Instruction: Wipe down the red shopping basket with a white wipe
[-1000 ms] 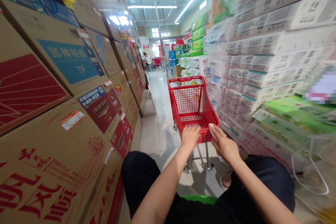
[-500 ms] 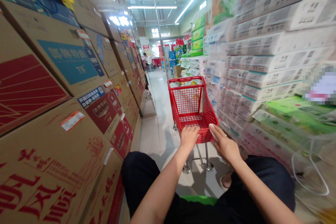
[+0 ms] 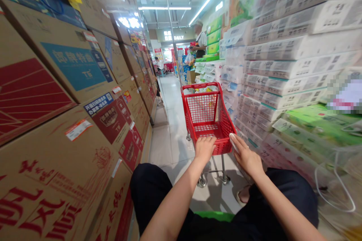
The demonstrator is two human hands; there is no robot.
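Shopping cart: red plastic, latticed basket walls, standing upright on small metal wheels just ahead of both hands.
Left hand: fingers bent over the basket's near rim, gripping it; a firm hold here should stop the cart rolling under pressure.
Right hand: closed on a thin white cloth or wipe, at the near corner to the right of the left hand.
Rubbing: best done with the cloth flat under the fingertips, following the corner's curve in short, even strokes, pushing against the left hand's hold.
Elbow room: white plastic-wrapped paper packs rise beyond the right hand; wide sweeps that way might knock them.
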